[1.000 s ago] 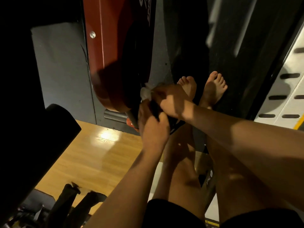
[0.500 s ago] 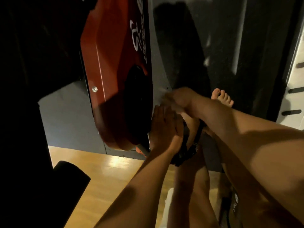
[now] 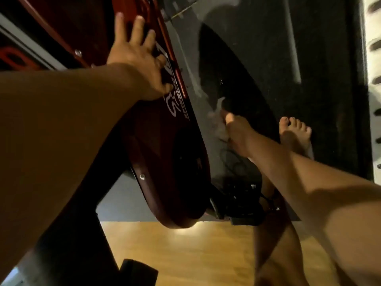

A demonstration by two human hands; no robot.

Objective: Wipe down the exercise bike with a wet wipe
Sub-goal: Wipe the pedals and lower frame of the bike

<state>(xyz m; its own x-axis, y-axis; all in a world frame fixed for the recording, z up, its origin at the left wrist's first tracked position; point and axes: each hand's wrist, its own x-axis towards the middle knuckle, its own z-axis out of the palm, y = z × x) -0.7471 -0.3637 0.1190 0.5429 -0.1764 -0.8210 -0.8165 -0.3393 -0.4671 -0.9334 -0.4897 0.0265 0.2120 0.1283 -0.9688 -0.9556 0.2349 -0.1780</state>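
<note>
Left hand rests flat, fingers spread, on the upper red casing of the exercise bike; right hand, just right of the bike, grips the blurred wet wipe, which is best pressed flat and drawn along the casing in overlapping strokes.

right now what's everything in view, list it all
bike: one, red housing with white lettering, centre-left
pedal: one, black, at the housing's lower end
wipe: one, white, blurred, just right of the bike
mat: one, dark grey, under the bike
floor: one, tan wood, bottom
panel: one, white with dark slots, right edge
block: one, black, bottom left, cannot tell what it is
foot: one showing, bare, on the mat
left hand: one, fingers spread, rests on the bike's upper part
right hand: one, grips the wipe
</note>
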